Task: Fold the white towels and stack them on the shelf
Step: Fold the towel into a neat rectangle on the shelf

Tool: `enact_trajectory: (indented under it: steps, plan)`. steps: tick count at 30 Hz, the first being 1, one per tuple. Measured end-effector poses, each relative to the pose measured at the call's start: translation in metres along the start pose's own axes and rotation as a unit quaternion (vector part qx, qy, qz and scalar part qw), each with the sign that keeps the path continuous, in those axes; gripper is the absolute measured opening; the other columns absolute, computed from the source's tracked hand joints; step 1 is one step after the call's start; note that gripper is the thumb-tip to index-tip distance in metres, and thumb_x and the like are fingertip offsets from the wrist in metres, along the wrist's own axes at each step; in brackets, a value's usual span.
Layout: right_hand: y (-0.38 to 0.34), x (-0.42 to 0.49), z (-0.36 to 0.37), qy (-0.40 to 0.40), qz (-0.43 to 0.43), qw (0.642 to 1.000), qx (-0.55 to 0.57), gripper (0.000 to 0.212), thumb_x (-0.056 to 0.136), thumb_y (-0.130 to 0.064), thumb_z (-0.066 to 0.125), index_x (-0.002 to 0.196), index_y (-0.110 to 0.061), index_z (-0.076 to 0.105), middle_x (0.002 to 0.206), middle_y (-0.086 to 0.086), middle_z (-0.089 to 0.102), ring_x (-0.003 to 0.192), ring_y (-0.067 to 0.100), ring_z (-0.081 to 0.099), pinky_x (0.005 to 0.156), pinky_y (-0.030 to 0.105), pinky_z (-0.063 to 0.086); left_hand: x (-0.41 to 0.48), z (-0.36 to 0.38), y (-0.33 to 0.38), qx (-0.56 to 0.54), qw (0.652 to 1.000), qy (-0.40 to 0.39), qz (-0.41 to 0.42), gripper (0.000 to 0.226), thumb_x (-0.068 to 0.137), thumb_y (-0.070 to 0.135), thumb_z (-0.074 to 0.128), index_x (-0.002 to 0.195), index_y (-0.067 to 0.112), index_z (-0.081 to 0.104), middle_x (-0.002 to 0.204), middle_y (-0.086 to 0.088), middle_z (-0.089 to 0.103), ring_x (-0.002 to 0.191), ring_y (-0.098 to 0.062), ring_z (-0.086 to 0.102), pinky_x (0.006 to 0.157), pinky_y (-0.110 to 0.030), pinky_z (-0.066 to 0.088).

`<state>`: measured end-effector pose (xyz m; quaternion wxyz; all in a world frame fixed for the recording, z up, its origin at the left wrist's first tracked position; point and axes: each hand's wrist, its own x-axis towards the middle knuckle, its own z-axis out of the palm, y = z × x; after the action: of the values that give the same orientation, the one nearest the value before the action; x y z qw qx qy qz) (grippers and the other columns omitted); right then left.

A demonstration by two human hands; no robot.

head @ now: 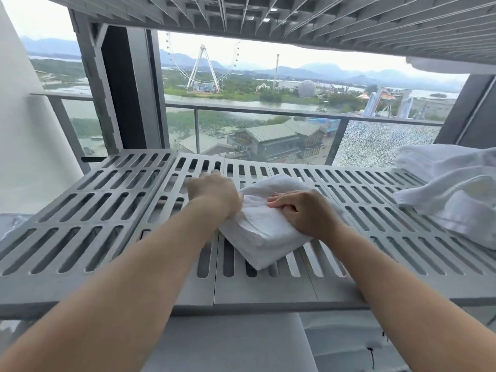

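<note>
Two bare forearms are seen nearest the camera, reaching forward over the near edge of a grey slotted shelf (88, 210). At the middle of the shelf a folded white towel (264, 237) is laid at a slant, one corner pointing toward the near edge. The right hand (302, 212) is pressed palm-down on the towel's top, fingers held together and pointing left. The left hand (213, 193) is placed at the towel's left far edge, knuckles up and fingers curled; it is blurred, so whether cloth is pinched beneath it cannot be told.

At the right end of the shelf, well apart from the folded towel, a loose heap of white towels (453, 191) is left unfolded, part of it running out of view. Overhead, the ribbed underside of an upper shelf (295, 20) is visible, with a white edge of cloth on it at far right. Beyond the shelf a glass balcony railing (268, 111) and a distant Ferris wheel (202, 67) can be made out.

The step in hand is judged to be the smoothing or squaring of a finished fold. Next, the towel would need to be set straight as the base of a stack, and a fresh towel drawn from the heap at right.
</note>
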<state>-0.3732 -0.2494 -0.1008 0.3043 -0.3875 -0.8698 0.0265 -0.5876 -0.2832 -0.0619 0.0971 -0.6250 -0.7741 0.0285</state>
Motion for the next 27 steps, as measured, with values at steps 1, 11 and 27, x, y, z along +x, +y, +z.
enact_trajectory:
  steps: [1,11,27]
  plan:
    - [0.007,-0.005,-0.004,0.019,0.014,1.0,-0.01,0.034,0.086,-0.001,0.059,0.101,-0.022,0.081,0.108,-0.008,0.075,0.11,-0.002,0.065,0.103,0.024,0.049,0.002,-0.005,0.007,0.011,1.0,-0.016,0.002,0.054,0.098,0.062,0.035,0.118,0.018,0.06,0.12,-0.009,0.058,0.108,-0.03,0.056,0.072,-0.038,0.039]
    - [-0.006,-0.039,-0.005,0.183,0.114,0.962,-0.169,0.021,0.093,-0.02,0.058,0.111,-0.014,0.066,0.101,0.007,0.066,0.093,0.025,0.065,0.07,0.032,0.054,0.019,-0.003,0.048,-0.207,0.975,-0.043,0.074,0.05,0.103,0.038,0.048,0.144,0.011,0.039,0.135,-0.014,0.057,0.119,-0.034,0.057,0.098,-0.048,0.05]
    - [0.075,-0.079,-0.077,-0.006,0.413,0.909,-0.058,0.047,0.097,-0.045,0.047,0.133,-0.017,0.055,0.124,0.016,0.063,0.115,0.035,0.059,0.085,0.038,0.044,-0.019,-0.007,0.151,-0.462,0.883,-0.034,0.074,0.054,0.094,0.013,0.053,0.146,0.007,0.044,0.143,-0.022,0.048,0.129,-0.034,0.049,0.111,-0.042,0.041]
